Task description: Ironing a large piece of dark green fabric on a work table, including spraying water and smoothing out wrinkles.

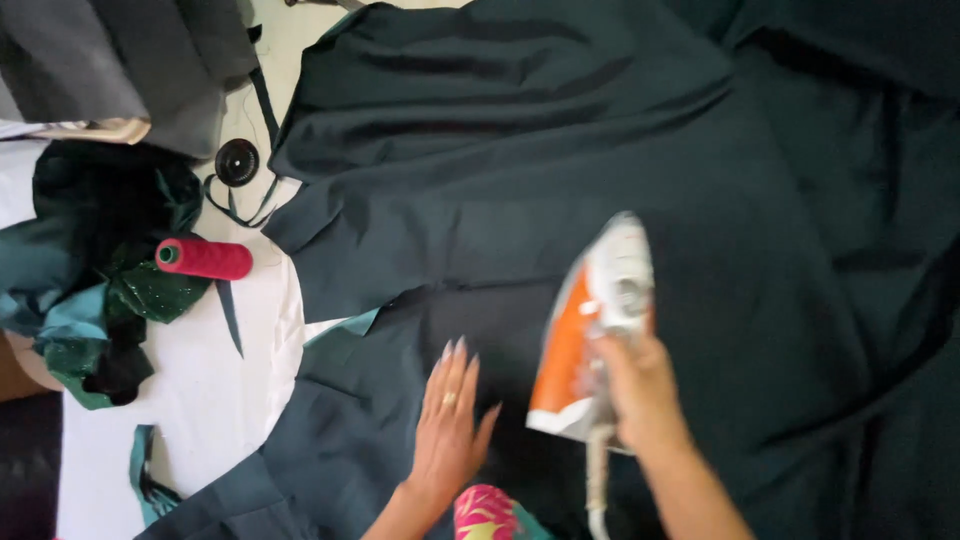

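Fingers of the left hand (448, 425) lie flat and open on big dark green cloth (560, 180). Right hand (640, 385) grips an orange and white iron (590, 325), with wide cloth all around it.

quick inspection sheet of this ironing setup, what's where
surface: white table top, mostly covered by cloth
job's things: dark green fabric spread wide and creased; orange and white iron standing on it
clutter: pink thread spool lying on its side; pile of green scraps; round black disc; grey cloth at the top left
grippers: left hand flat on the fabric, fingers spread, ring on one finger; right hand in a grip on the iron's handle
cables: pale cord running down from the iron's rear
surroundings: pink patterned clothing at the bottom edge; otherwise nothing seen
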